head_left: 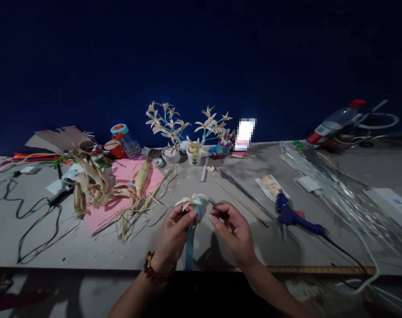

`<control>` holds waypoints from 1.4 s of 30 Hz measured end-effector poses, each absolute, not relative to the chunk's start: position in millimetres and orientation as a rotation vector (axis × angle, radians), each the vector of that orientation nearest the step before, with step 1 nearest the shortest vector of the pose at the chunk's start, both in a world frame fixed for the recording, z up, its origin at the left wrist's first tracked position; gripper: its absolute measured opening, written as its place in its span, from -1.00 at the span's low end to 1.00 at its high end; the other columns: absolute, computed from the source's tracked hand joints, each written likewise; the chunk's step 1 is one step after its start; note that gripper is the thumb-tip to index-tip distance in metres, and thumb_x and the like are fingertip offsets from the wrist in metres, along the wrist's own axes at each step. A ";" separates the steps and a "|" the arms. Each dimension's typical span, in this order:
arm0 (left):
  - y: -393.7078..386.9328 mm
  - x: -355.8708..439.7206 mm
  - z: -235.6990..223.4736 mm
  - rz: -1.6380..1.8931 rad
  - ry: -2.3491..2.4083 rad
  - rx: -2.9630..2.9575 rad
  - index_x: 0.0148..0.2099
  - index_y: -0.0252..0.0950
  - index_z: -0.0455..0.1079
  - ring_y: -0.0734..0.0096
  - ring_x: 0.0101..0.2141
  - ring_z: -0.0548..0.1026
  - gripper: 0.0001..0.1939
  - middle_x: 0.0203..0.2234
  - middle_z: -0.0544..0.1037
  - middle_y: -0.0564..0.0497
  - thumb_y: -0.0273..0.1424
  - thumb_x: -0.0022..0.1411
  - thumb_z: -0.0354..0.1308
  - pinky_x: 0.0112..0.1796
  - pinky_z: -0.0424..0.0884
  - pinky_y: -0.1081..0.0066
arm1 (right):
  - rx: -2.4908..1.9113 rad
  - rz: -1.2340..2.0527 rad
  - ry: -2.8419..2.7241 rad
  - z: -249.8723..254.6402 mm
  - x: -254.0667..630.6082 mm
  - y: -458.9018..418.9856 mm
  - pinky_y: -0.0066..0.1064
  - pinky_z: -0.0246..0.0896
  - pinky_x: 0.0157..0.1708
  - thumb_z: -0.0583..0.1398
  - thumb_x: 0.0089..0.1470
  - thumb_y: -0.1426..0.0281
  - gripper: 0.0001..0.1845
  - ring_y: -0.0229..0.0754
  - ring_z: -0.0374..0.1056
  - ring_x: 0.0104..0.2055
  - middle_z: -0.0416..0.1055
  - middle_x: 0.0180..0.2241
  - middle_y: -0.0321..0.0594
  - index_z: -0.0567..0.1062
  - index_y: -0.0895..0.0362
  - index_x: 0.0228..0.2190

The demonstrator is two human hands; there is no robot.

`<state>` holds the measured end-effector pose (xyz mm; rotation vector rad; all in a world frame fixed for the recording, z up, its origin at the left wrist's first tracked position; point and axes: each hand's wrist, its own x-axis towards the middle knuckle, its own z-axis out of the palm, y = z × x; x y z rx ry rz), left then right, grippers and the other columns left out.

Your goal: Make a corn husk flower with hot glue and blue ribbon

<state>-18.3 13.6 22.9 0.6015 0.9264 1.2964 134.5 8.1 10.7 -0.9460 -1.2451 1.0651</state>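
Observation:
Near the table's front middle, my left hand point(177, 229) pinches a pale husk flower point(196, 198) by its base. Light blue tape point(189, 249) hangs from the flower down to the table edge, and a bit of blue shows just under the petals. To the right, my right hand point(232, 229) is closed with thumb and fingers together. A thin dark tip point(211, 201) pokes out from its fingers; the rest of that object is hidden in the hand. The two hands are a short gap apart.
Dry corn husks point(98, 185) lie on pink paper point(98, 221) at left, near black cables point(20, 238). Husk flowers stand in a white cup point(194, 157) behind. Thin wires point(244, 187), a wooden stick point(242, 203) and a blue glue gun point(297, 218) lie at right.

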 end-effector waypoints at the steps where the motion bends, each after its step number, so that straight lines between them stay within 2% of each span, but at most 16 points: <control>1: 14.3 -18.3 22.9 1.301 0.931 0.595 -0.44 -0.33 0.48 0.58 -0.52 0.28 -0.75 -0.58 0.39 0.13 -0.33 -0.06 0.47 -0.42 0.24 0.56 | -0.954 1.005 -1.308 11.6 135.3 6.1 -0.43 0.26 -0.29 0.24 0.16 0.41 -0.99 -0.23 0.32 -0.33 0.38 -0.38 -0.29 0.50 0.06 -0.33; 9: 13.1 -14.2 18.7 1.337 0.956 0.593 -0.41 -0.33 0.49 0.59 -0.50 0.29 -0.73 -0.55 0.41 0.12 -0.33 -0.09 0.49 -0.40 0.27 0.57 | -1.073 0.998 -1.528 19.4 131.6 0.2 -0.44 0.24 -0.39 0.25 0.14 0.36 -0.90 -0.25 0.33 -0.45 0.44 -0.47 -0.30 0.51 0.11 -0.41; 12: 12.0 -14.5 18.3 1.329 0.968 0.599 -0.41 -0.33 0.49 0.59 -0.50 0.30 -0.72 -0.56 0.41 0.12 -0.31 -0.09 0.49 -0.40 0.27 0.58 | -1.102 1.151 -1.443 14.5 128.7 -0.1 -0.46 0.21 -0.45 0.24 0.16 0.28 -0.81 -0.26 0.29 -0.47 0.41 -0.51 -0.31 0.51 0.11 -0.44; 17: 11.9 -14.6 20.5 1.308 0.952 0.608 -0.43 -0.34 0.47 0.57 -0.50 0.31 -0.73 -0.56 0.40 0.11 -0.33 -0.08 0.48 -0.42 0.28 0.56 | -1.037 1.527 -1.167 7.7 125.7 -0.2 -0.49 0.07 -0.59 0.29 0.10 0.16 -0.72 -0.35 0.12 -0.60 0.31 -0.60 -0.38 0.51 0.12 -0.44; 21: 12.5 -13.5 21.6 1.298 0.934 0.610 -0.43 -0.33 0.47 0.55 -0.50 0.31 -0.73 -0.55 0.40 0.11 -0.32 -0.08 0.48 -0.41 0.28 0.55 | -1.013 1.627 -1.022 5.6 123.7 -1.0 -0.51 0.01 -0.60 0.34 0.04 0.15 -0.70 -0.37 0.06 -0.62 0.28 -0.61 -0.42 0.48 0.13 -0.44; 24: 11.5 -12.9 20.7 1.308 0.966 0.643 -0.40 -0.32 0.48 0.53 -0.45 0.34 -0.74 -0.50 0.44 0.09 -0.33 -0.07 0.48 -0.38 0.31 0.54 | -1.033 1.542 -1.090 6.1 123.5 -1.5 -0.50 0.01 -0.59 0.31 0.07 0.16 -0.70 -0.36 0.07 -0.60 0.26 -0.60 -0.41 0.46 0.13 -0.47; 28: 8.2 -12.7 18.4 1.341 0.958 0.759 -0.34 -0.30 0.50 0.47 -0.37 0.40 -0.81 -0.40 0.47 0.05 -0.34 0.04 0.41 -0.30 0.35 0.52 | -1.062 1.351 -1.234 7.1 124.6 -1.5 -0.48 0.03 -0.53 0.27 0.11 0.19 -0.69 -0.32 0.09 -0.54 0.20 -0.58 -0.40 0.42 0.13 -0.52; 36: 6.1 -14.0 20.3 1.363 1.039 1.063 -0.33 -0.28 0.48 0.39 -0.30 0.40 -0.90 -0.37 0.44 0.03 -0.37 0.19 0.30 -0.22 0.34 0.47 | -1.088 1.042 -1.443 6.5 125.2 -0.8 -0.44 0.10 -0.47 0.21 0.17 0.33 -0.72 -0.28 0.17 -0.52 0.25 -0.59 -0.38 0.37 0.10 -0.56; 39: 6.0 -15.3 21.1 1.356 1.036 1.079 -0.33 -0.27 0.47 0.40 -0.30 0.41 -0.90 -0.38 0.43 0.05 -0.37 0.20 0.29 -0.22 0.33 0.48 | -1.075 0.939 -1.542 9.8 129.4 -2.1 -0.42 0.15 -0.43 0.23 0.16 0.38 -0.79 -0.26 0.23 -0.52 0.30 -0.58 -0.37 0.42 0.09 -0.52; 42: 5.5 -17.5 20.3 1.342 1.041 1.067 -0.34 -0.27 0.48 0.40 -0.30 0.41 -0.90 -0.37 0.46 0.03 -0.37 0.18 0.31 -0.23 0.33 0.47 | -1.051 0.885 -1.511 17.5 137.4 0.4 -0.40 0.21 -0.40 0.24 0.15 0.38 -0.93 -0.22 0.30 -0.44 0.36 -0.47 -0.31 0.46 0.07 -0.39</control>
